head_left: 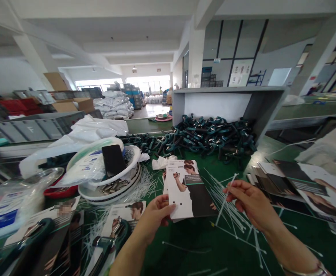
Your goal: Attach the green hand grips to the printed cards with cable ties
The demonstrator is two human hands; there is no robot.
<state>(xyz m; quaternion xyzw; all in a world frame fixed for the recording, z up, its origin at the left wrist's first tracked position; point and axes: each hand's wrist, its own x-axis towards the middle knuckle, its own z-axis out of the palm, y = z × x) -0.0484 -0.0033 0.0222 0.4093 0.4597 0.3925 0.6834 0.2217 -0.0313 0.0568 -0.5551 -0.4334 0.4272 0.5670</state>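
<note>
My left hand [157, 211] pinches the lower left edge of a printed card [182, 203], which shows a person and has small punched holes. More cards lie behind it. Between thumb and fingers of my right hand [244, 197] is a white cable tie [224, 201], tilted beside the card's right edge. Loose cable ties [239, 218] are strewn on the green table under and around my right hand. At the lower left, a dark green hand grip exerciser [109, 241] lies on another printed card, with a second hand grip exerciser [24, 241] farther left.
A tipped grey bin [268, 111] at the back spills a heap of green grip exercisers [208, 134]. White bowls [133, 157] with a black phone [113, 161] stand left. Stacked cards [297, 184] lie right. Plastic bags [9, 203] sit far left.
</note>
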